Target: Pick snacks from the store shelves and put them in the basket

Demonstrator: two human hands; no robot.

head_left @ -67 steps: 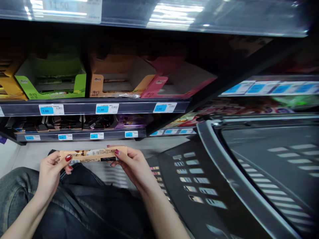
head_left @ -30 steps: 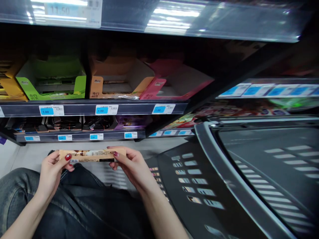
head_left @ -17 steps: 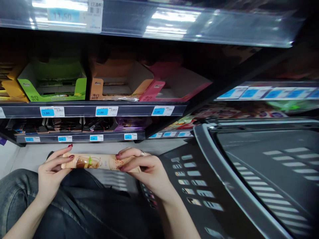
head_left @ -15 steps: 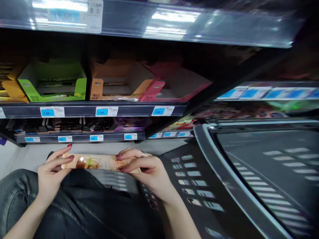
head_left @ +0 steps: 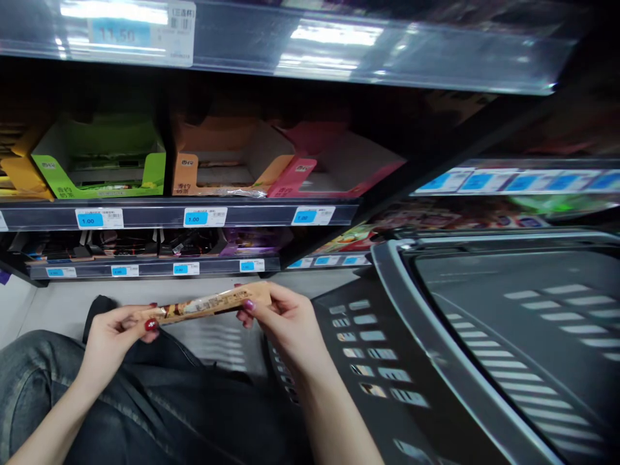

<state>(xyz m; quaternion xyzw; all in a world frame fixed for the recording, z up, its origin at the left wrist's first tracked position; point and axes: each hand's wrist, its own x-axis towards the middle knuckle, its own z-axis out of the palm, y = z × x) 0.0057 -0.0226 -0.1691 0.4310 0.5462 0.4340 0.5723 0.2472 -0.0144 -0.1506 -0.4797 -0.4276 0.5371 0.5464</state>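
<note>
A slim tan milk tea sachet (head_left: 203, 305) is stretched between both hands above my lap, its right end slightly higher. My left hand (head_left: 119, 332) pinches the left end between thumb and fingers. At the other end, my right hand (head_left: 285, 320) grips the sachet with the thumb on top. Small print and what looks like a barcode show on the side facing up. Beyond the hands, an orange carton (head_left: 186, 174) stands on the shelf between a green carton (head_left: 53, 175) and a pink carton (head_left: 300, 177).
A dark shopping basket (head_left: 436, 355) with slotted sides stands close by my right arm. Price tags line the shelf edge (head_left: 264, 215). Below it, a low shelf (head_left: 159, 266) holds more packets. An upper shelf edge (head_left: 232, 39) juts out overhead. My bent knee (head_left: 33, 368) is at left.
The sachet has been turned over from its picture side to its printed side, and its right end is raised. Both hands have changed grip, thumbs now on top.
</note>
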